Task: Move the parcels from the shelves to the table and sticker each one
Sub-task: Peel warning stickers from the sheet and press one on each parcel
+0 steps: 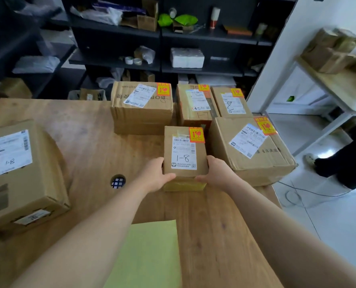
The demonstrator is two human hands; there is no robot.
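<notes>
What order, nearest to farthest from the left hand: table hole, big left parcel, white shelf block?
1. Table hole, just left of the left hand.
2. Big left parcel, at the table edge, far left.
3. White shelf block, behind the table.

Before us dark shelving (pixel 110 41), to our right a white wall (pixel 310 38), pale glossy floor (pixel 328 221), wooden side bench (pixel 343 88)
</notes>
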